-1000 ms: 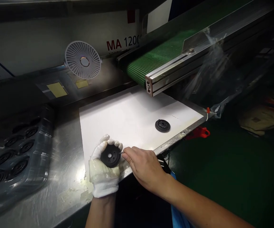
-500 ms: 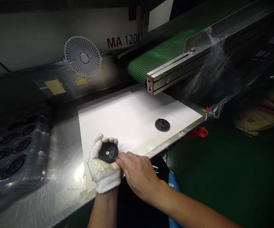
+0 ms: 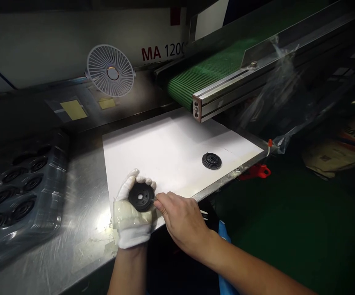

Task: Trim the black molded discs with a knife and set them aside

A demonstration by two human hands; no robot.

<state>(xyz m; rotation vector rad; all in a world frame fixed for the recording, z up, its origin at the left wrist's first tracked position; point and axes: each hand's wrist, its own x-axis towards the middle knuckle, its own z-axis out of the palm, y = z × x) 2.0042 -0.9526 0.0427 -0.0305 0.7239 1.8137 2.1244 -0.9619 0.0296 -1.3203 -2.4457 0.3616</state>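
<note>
My left hand, in a white glove with clear tape round the palm, is closed on a black round plastic part with a hole in its middle. The part's flat face is turned up towards me. My bare right hand pinches a small thin blade whose tip meets the part's right rim. Most of the blade is hidden in the fingers. A second black round part, with ringed grooves, lies on the white sheet farther right.
At left, a clear plastic tray holds several black round parts. A white fan stands behind. The green conveyor's end overhangs the sheet's back edge. Red-handled tools hang by the metal table's right edge.
The view has shifted slightly. My left hand has turned a little with the round part, and the blade has moved slightly up along its right rim.
</note>
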